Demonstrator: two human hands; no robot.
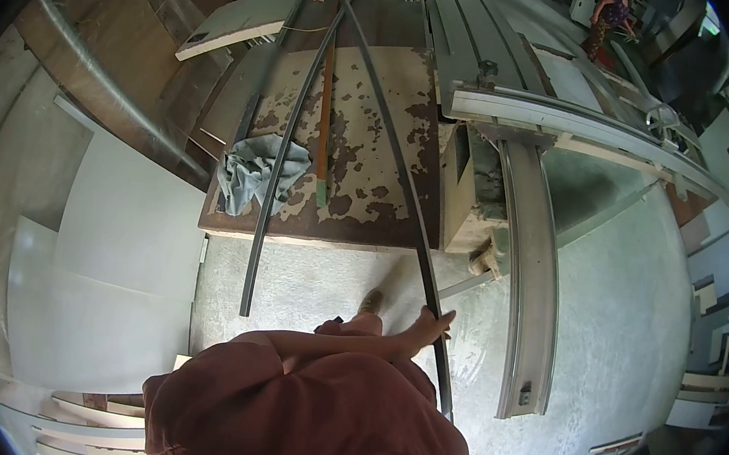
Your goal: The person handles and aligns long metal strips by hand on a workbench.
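My left arm reaches across my body, and my left hand [429, 328] is closed around the lower part of a long dark metal bar [398, 156]. The bar slants from the far end of the worn table to beside my right side, past the table's near edge. A second dark bar [287, 141] lies along the table [370, 167] with its near end sticking out over the floor. Between the two bars is a thin brown strip [326, 118] with a green end. A crumpled grey-blue cloth [256, 169] lies partly under the second bar. My right hand does not show.
To the right stands a sliding machine table with a metal rail [585, 122] and a long arm [533, 279] reaching toward me. Large pale panels [127, 231] stand at left. A board [235, 26] lies at upper left. Another person [611, 19] is far off at upper right.
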